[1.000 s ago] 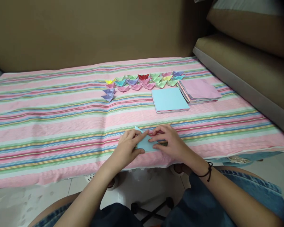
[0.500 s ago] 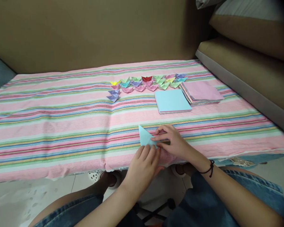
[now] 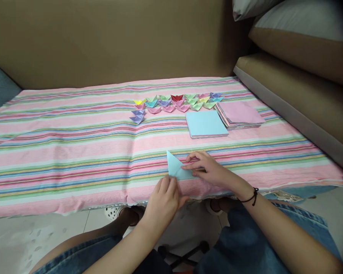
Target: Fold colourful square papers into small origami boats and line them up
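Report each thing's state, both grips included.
Folded light blue paper triangle, lying flat.
Bare left grip, fingers curled at triangle's near edge.
Bare right grip, fingertips on triangle's right side.
Blue-topped square paper stack, flat.
Pink-topped square paper stack, edges uneven.
Small multicoloured paper boats, folded, in rows.
Pink striped cloth, spread, wrinkled.

No text (nor any number) is readable

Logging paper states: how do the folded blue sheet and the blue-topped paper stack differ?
The folded blue sheet looks triangular; the blue-topped paper stack is rectangular. The sheet is thinner than the stack. The left hand and right hand touch the sheet, not the stack. Both show light blue.
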Action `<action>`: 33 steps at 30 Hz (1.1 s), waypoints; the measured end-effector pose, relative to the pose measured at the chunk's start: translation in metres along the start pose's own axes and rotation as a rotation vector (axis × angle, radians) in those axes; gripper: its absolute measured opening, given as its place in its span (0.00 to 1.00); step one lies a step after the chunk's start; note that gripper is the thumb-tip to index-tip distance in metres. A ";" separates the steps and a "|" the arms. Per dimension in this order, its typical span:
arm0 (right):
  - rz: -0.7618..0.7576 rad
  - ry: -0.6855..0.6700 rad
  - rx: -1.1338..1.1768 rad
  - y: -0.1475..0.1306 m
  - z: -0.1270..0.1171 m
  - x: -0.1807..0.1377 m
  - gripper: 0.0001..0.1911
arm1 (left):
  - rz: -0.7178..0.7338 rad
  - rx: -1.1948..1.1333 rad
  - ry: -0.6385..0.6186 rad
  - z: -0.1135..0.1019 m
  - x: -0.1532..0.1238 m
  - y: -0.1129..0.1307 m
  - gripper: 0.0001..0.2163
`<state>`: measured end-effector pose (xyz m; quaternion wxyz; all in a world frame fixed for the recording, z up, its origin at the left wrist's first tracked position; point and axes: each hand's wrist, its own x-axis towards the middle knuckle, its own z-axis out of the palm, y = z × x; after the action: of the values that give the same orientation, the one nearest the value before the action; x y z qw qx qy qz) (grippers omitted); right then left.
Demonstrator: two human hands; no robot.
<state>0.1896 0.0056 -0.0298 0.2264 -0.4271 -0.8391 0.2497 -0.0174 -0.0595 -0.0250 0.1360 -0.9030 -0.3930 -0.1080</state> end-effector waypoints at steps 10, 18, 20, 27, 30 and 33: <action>-0.054 0.014 -0.071 -0.014 -0.008 -0.005 0.20 | -0.080 -0.422 0.032 -0.009 -0.002 -0.040 0.08; -0.357 0.174 -0.391 -0.032 -0.007 -0.002 0.08 | -0.020 -0.392 0.061 -0.006 0.006 -0.042 0.07; -0.379 0.228 -0.378 -0.037 -0.009 0.001 0.08 | -0.052 -0.417 0.102 -0.008 0.009 -0.042 0.07; -0.268 0.387 0.022 -0.054 -0.019 0.010 0.05 | -0.237 -0.810 0.252 -0.037 0.030 -0.054 0.05; -0.153 0.327 0.248 -0.062 -0.023 0.013 0.05 | -0.423 -1.038 0.159 -0.047 0.036 -0.053 0.07; -0.017 0.197 0.416 -0.067 -0.024 0.014 0.07 | -0.573 -1.271 0.014 -0.046 0.037 -0.050 0.10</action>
<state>0.1552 -0.0117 0.0321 0.3925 -0.3866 -0.7468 0.3725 -0.0331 -0.0168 0.0374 -0.4502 -0.6674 -0.4757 -0.3544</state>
